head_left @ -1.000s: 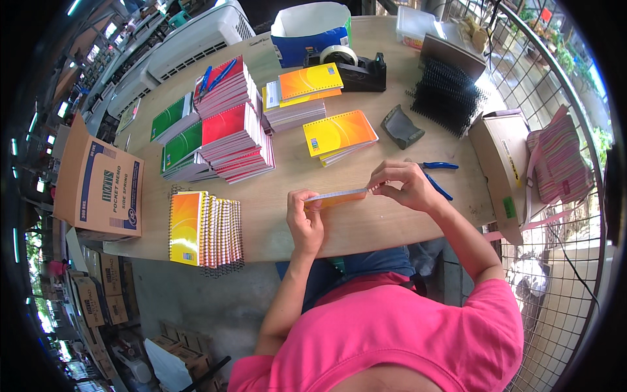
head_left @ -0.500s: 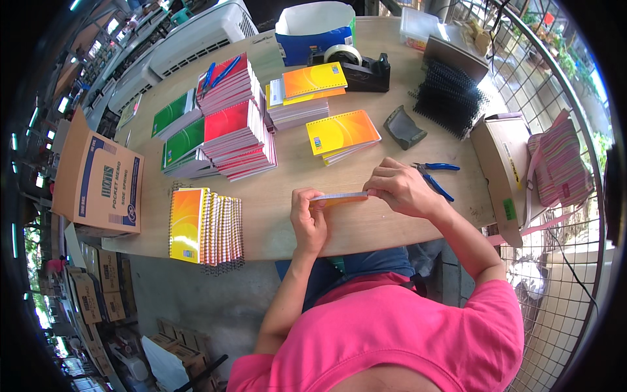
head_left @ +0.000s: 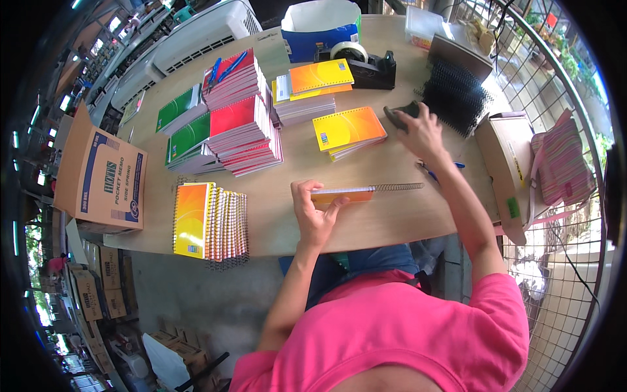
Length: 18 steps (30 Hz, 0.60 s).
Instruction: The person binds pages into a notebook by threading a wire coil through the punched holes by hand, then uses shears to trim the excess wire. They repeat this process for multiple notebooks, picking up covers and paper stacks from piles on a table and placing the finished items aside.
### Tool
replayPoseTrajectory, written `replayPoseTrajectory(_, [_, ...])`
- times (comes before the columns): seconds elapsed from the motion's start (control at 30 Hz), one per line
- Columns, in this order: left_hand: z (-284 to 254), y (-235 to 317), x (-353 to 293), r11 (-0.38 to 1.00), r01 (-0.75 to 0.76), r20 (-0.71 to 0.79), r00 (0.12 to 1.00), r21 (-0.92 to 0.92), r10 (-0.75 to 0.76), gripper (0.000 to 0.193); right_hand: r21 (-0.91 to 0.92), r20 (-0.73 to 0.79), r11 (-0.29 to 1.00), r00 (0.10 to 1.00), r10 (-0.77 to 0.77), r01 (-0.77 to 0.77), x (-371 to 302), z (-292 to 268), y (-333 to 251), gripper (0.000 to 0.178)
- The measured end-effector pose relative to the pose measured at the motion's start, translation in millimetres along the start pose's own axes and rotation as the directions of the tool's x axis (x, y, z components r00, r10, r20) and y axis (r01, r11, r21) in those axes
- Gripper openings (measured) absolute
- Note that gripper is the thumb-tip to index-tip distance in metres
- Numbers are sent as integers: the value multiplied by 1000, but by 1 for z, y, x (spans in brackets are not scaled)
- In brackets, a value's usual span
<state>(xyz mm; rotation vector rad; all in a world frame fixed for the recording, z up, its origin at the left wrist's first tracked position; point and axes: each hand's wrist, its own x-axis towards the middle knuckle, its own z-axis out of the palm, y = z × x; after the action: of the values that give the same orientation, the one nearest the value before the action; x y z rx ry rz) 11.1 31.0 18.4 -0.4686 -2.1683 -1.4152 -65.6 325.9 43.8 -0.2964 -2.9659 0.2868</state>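
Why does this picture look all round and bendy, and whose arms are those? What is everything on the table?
The picture comes from a small camera worn on a person's head, looking down. Its wide lens bends straight edges, so the wooden table looks curved. The arms belong to that person, in a pink shirt.

The left hand holds an orange notebook on its edge; a wire spiral sticks out of its end. The right hand reaches to a small dark tool farther back.

Around them lie stacks of notebooks in red, green and orange, a row standing on edge, a pile of black spirals, a tape dispenser and a blue pen. A cardboard box sits at the left.
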Motion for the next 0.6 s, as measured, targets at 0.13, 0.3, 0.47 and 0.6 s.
replayPoseTrajectory(0.13, [-4, -4, 2, 1000, -14, 100, 995, -21, 16, 56, 794, 76, 563, 881, -466, 229, -20, -65, 16, 44])
replayPoseTrajectory(0.3, [-2, -4, 4, 997, -67, 119, 990, -36, 71, 56, 741, 421, 647, 627, -656, 179, -50, -64, -9, 44])
replayPoseTrajectory(0.47, [3, -7, 1, 997, -68, 101, 992, -45, 73, 58, 773, 348, 596, 640, -685, 217, -57, -62, -7, 42])
replayPoseTrajectory(0.6, [6, -3, -1, 997, -61, 98, 993, -38, 65, 61, 897, 297, 436, 629, -718, 75, -56, -61, 1, 42])
